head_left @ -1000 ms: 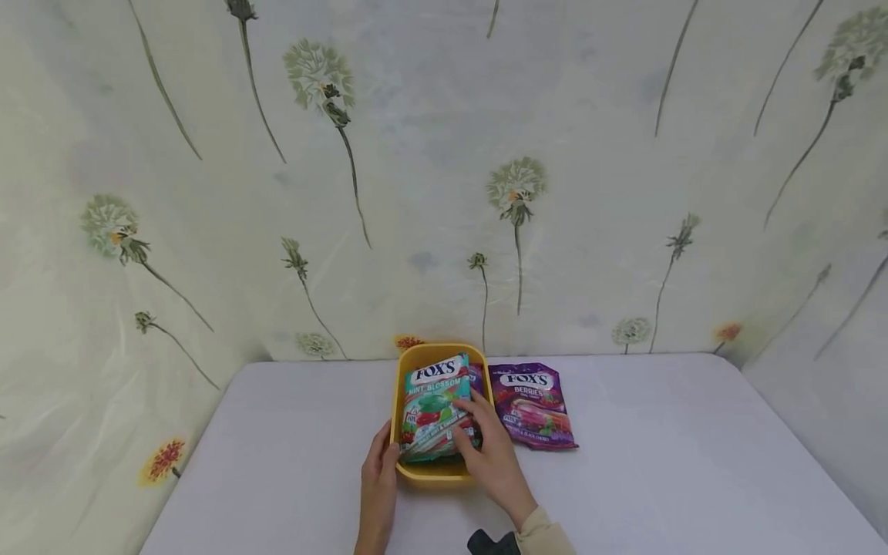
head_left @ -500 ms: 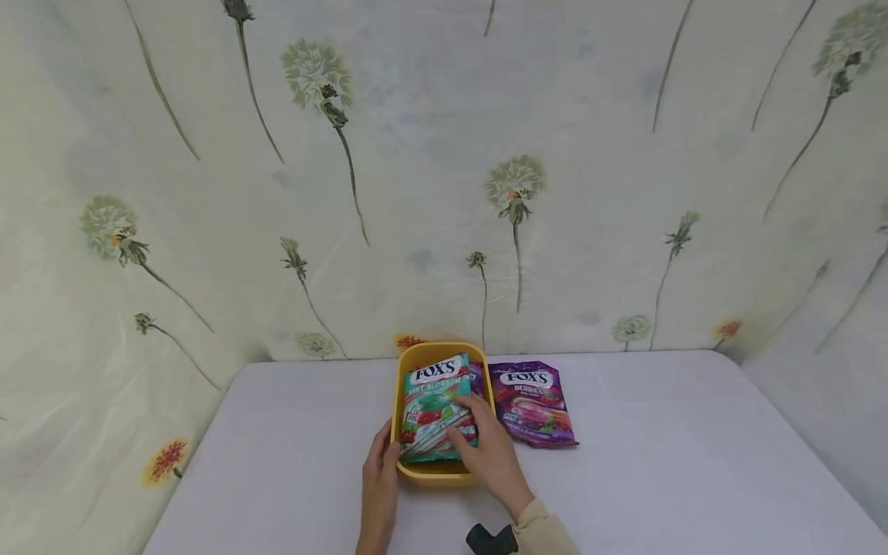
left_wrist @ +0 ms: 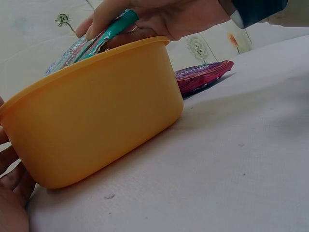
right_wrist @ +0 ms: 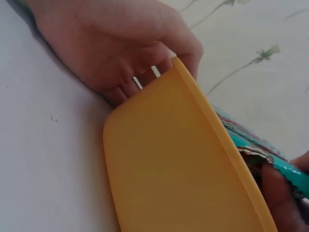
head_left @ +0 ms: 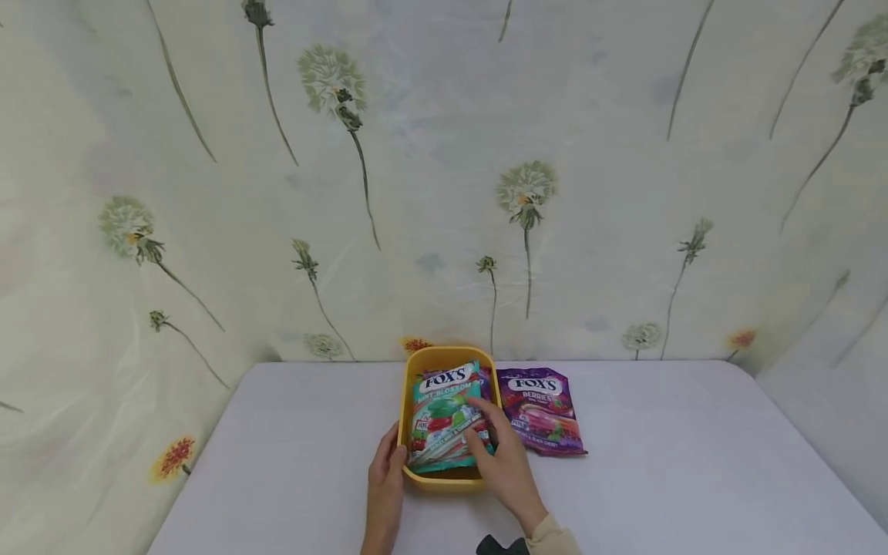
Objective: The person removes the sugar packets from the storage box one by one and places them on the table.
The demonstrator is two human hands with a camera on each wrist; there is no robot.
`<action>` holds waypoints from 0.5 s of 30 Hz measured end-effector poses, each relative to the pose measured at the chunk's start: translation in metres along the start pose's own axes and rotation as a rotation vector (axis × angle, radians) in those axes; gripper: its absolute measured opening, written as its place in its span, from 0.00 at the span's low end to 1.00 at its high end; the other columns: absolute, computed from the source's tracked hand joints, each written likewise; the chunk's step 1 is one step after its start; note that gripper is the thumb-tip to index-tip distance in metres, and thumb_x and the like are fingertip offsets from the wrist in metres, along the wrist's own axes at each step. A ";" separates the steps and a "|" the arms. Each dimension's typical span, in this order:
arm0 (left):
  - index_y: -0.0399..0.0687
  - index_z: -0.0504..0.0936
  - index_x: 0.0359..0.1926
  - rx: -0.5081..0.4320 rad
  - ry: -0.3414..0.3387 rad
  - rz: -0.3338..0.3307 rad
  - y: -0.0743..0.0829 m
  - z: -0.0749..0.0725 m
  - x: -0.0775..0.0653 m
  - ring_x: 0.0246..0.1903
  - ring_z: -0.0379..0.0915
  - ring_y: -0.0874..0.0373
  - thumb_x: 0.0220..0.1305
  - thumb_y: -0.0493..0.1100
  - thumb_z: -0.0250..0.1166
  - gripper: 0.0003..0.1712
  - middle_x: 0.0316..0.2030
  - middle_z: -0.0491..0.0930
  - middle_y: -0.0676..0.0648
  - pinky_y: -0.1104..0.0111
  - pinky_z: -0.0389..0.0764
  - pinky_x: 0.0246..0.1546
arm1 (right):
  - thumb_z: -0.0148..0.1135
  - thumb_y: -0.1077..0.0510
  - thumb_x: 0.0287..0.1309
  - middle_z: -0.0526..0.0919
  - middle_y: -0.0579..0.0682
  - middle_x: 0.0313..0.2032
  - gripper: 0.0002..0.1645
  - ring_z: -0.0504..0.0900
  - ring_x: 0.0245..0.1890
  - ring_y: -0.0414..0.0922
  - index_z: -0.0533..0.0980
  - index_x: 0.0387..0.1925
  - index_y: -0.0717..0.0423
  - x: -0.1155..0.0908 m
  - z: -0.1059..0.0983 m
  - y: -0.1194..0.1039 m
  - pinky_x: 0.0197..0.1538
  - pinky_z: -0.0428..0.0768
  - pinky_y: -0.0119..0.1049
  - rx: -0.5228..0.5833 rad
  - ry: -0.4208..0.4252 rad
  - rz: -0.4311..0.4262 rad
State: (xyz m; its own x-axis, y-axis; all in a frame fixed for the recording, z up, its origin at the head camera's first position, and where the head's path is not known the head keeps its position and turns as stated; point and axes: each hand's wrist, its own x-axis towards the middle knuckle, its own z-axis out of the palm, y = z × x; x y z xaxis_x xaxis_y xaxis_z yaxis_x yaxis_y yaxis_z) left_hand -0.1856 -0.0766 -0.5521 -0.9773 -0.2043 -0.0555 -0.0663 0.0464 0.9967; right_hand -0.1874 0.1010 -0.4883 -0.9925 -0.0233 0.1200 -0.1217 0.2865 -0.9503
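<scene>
My right hand (head_left: pixel 509 472) pinches the green candy bag (head_left: pixel 444 416) in the yellow tub (head_left: pixel 441 485); my left hand (head_left: pixel 385 479) grips its side, purple bag (head_left: pixel 544 412) right alongside!

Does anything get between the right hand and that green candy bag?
Nothing visible does. The right hand pinches the green candy bag directly; the purple bag beside the yellow tub isn't in between.

Dim, diffuse light, soft shadow on the white cloth (left_wrist: pixel 227 159) beside the yellow tub (left_wrist: pixel 96 116)
</scene>
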 end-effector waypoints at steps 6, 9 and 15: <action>0.53 0.64 0.68 0.009 -0.003 0.007 0.001 -0.001 -0.001 0.70 0.56 0.50 0.72 0.49 0.47 0.25 0.68 0.64 0.47 0.54 0.61 0.69 | 0.56 0.54 0.64 0.68 0.44 0.65 0.25 0.68 0.66 0.47 0.66 0.61 0.32 0.004 -0.005 0.014 0.67 0.68 0.47 0.081 -0.015 -0.003; 0.52 0.63 0.68 0.018 -0.009 -0.009 0.001 -0.001 -0.002 0.70 0.55 0.49 0.73 0.49 0.46 0.25 0.68 0.64 0.46 0.53 0.61 0.68 | 0.55 0.56 0.65 0.67 0.44 0.65 0.25 0.68 0.66 0.48 0.66 0.61 0.32 0.005 -0.007 0.014 0.66 0.69 0.49 0.115 -0.020 0.013; 0.52 0.62 0.69 0.017 -0.012 -0.018 0.003 0.001 -0.001 0.70 0.55 0.48 0.72 0.50 0.46 0.26 0.69 0.63 0.46 0.53 0.61 0.68 | 0.54 0.58 0.65 0.66 0.43 0.66 0.26 0.63 0.69 0.50 0.67 0.61 0.32 0.008 -0.009 0.012 0.69 0.64 0.53 0.148 -0.016 0.050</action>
State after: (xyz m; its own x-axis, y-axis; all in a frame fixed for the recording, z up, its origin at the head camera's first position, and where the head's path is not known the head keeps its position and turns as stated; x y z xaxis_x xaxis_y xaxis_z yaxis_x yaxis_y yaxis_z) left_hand -0.1853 -0.0757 -0.5494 -0.9783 -0.1933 -0.0742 -0.0873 0.0598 0.9944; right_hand -0.1968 0.1129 -0.4960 -0.9973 -0.0282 0.0680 -0.0714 0.1431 -0.9871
